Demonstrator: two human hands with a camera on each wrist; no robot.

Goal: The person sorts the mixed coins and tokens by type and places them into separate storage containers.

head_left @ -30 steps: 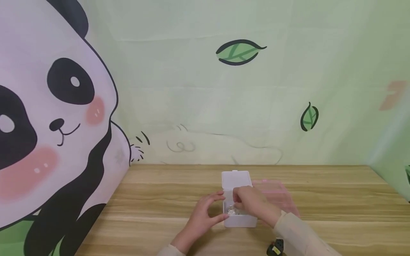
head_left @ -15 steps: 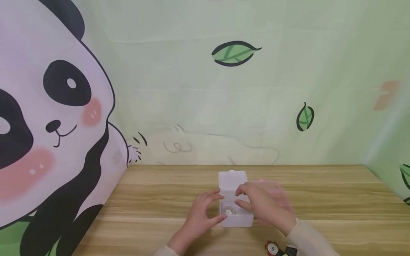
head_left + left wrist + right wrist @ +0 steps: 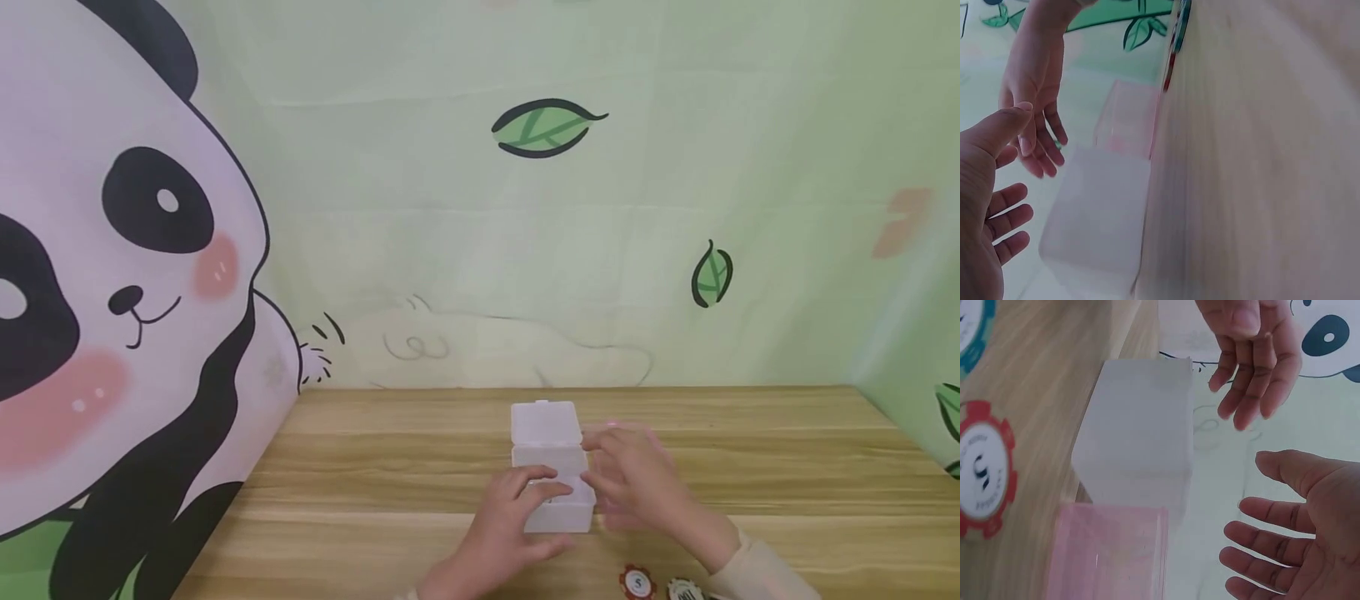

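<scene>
A white plastic box (image 3: 558,520) stands on the table with its lid (image 3: 545,423) swung back. My left hand (image 3: 510,527) hovers over its near left part, fingers loosely bent and nothing in them, hiding most of the inside. To the right of the box, my right hand (image 3: 637,479) hangs in the air with spread, relaxed fingers and holds nothing. Below it a translucent pink box (image 3: 618,518) is partly covered by that hand. Both wrist views show the hands raised above the white box (image 3: 1138,419) and the pink box (image 3: 1110,550).
A red-rimmed poker chip (image 3: 637,582) and a dark-and-white chip (image 3: 684,590) lie near the front edge of the wooden table (image 3: 390,467). In the right wrist view a teal-rimmed chip (image 3: 975,331) shows too. Behind stands a cloth backdrop with a panda (image 3: 168,200).
My right hand has come out of the white box and moved right. My left hand has shifted from the box's left side over its front. Shiny clear pieces seen inside are now mostly hidden.
</scene>
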